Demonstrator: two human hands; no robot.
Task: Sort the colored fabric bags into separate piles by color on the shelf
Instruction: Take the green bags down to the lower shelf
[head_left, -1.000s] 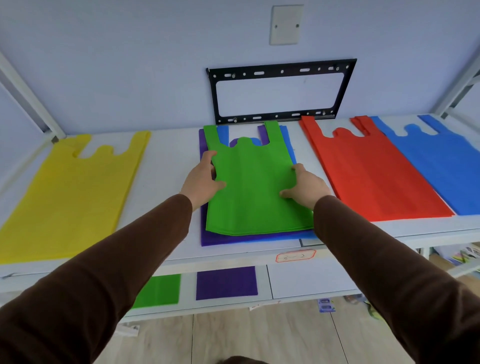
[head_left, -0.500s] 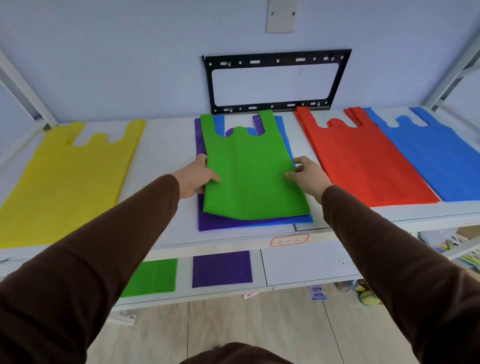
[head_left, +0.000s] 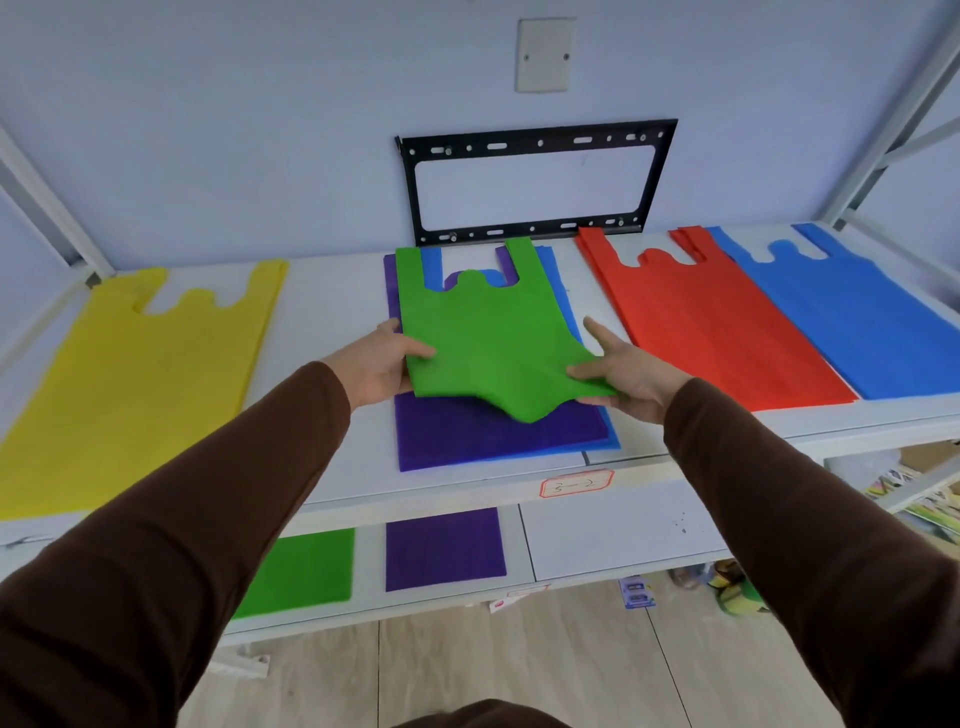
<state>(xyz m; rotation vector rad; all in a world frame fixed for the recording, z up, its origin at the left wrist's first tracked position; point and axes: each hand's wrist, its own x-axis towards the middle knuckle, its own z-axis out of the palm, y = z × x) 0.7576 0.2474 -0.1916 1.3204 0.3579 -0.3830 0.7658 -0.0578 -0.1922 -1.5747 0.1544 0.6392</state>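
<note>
Head view: left hand (head_left: 375, 366) and right hand (head_left: 626, 371) pinch the green bag's (head_left: 488, 332) near corners, its near edge raised over the purple bag (head_left: 483, 436) on the shelf (head_left: 322, 322).

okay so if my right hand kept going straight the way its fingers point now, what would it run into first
Probably the red bags. The right hand grips the green bag, and its free fingers point up toward the back of the shelf, beside the red pile's near edge; depth is unclear.

Green bag (head_left: 483, 332), near edge lifted, atop purple bag (head_left: 467, 436) centre-shelf.
</note>
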